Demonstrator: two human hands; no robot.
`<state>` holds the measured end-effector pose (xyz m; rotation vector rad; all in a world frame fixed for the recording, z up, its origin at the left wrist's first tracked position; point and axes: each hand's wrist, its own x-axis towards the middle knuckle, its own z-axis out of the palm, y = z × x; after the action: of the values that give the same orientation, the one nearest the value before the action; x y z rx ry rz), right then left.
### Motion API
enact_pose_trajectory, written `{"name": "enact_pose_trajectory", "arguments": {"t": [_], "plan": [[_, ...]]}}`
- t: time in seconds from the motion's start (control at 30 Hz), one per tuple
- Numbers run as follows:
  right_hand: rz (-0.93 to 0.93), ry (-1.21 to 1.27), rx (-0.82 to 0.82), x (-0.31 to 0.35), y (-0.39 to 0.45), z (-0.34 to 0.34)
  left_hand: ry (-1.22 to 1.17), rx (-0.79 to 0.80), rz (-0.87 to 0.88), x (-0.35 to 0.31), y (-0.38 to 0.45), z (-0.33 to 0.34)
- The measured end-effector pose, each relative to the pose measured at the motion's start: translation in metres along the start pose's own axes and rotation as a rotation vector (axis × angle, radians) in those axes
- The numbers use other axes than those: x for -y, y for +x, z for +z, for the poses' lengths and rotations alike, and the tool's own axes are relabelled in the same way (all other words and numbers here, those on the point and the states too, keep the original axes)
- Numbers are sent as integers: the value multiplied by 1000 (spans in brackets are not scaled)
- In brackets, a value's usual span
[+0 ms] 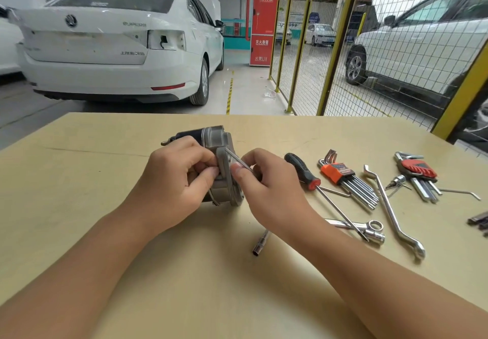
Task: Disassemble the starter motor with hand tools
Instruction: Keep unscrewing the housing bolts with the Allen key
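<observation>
Hands (171,180) (266,183) curled (probably gripping) motor (224,169).

white car (118,45), yellow mesh fence (330,48), red fire cabinet (264,26), tan table (105,154)

Bright, even light from overhead; my forearms cast soft shadows toward six o'clock, and the edges bow outward.

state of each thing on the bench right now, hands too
starter motor: on its side, held
left hand: grips the starter motor
right hand: pinches the hex key
hex key: tip at the motor housing
screwdriver: lying loose
orange hex key set: in holder
</observation>
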<state>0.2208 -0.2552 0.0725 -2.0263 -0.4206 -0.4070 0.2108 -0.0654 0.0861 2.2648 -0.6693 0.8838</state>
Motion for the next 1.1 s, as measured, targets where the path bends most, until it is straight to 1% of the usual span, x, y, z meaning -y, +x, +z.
{"name": "enact_pose_trajectory", "arguments": {"t": [0.07,0.4,0.6,0.77,1.1], "plan": [[23,20,0,1,0,0,6,-11,-33,0,1,1],[137,72,-3,15,11,-1,-11,-4,-83,2,4,4],[198,105,-5,15,17,-1,-46,27,-94,0,5,2],[201,86,-36,13,13,3,-74,25,-154,1,4,-1],[144,128,-58,8,8,3,-74,33,-180,-4,3,-1]]}}
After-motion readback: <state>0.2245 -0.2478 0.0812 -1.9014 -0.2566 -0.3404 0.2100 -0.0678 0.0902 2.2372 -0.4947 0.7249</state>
